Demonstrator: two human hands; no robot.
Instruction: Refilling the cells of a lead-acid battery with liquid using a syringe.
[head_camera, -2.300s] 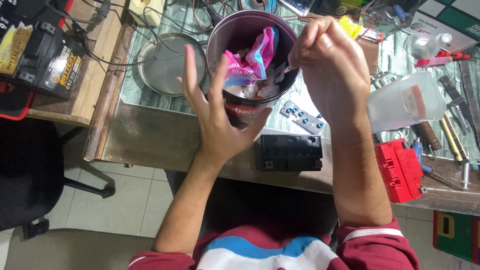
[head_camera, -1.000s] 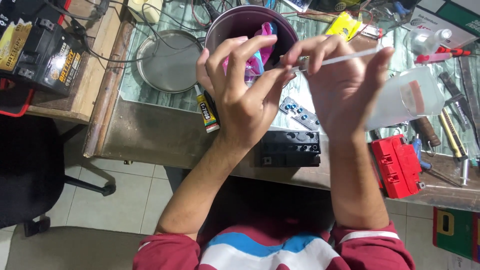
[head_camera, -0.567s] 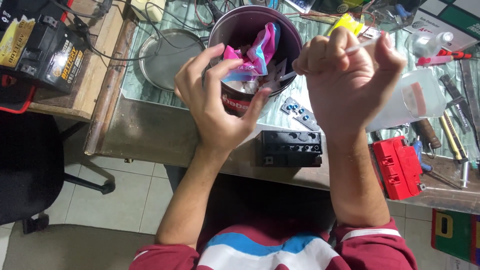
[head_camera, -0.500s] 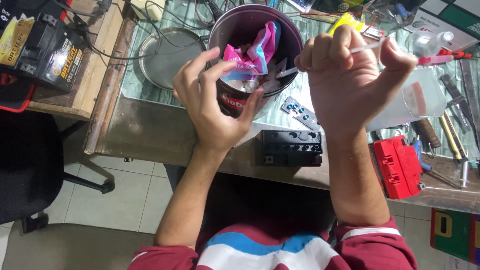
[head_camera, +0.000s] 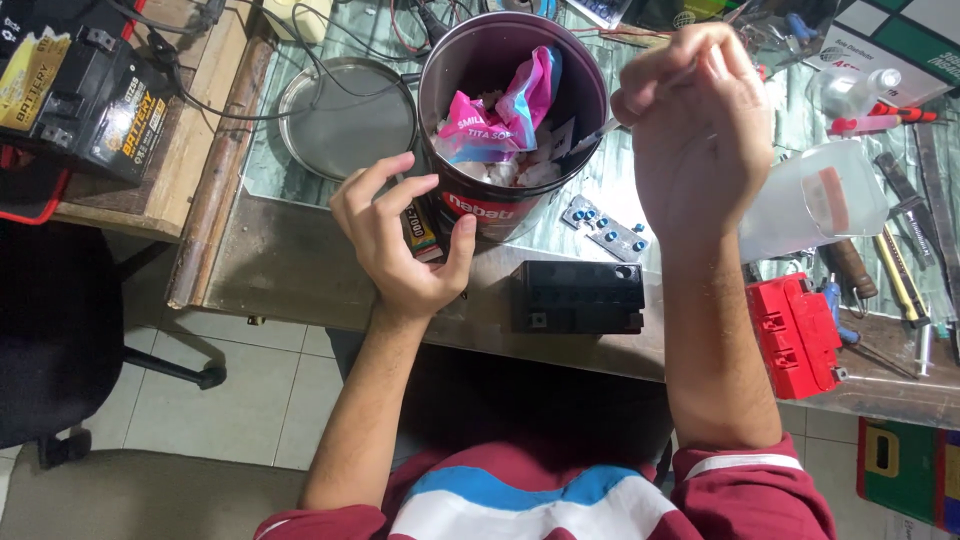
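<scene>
Sitting on the worktop (head_camera: 300, 280): bin (head_camera: 512, 120) holding wrappers (head_camera: 500, 115), round tray (head_camera: 345, 120) to its left, glue tube (head_camera: 420, 230) and battery case (head_camera: 578, 297) before it, jug (head_camera: 815, 200) to the right, toolbox (head_camera: 795, 335) lying nearer the edge.

Maroon can (head_camera: 510, 200) — pink-and-blue wrapper (head_camera: 500, 115); black battery case (head_camera: 578, 297); red block (head_camera: 797, 337)

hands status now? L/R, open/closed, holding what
Left hand: open, empty, fingers curled beside the tin can.
Right hand: closed on a thin white stick over the can.
</scene>
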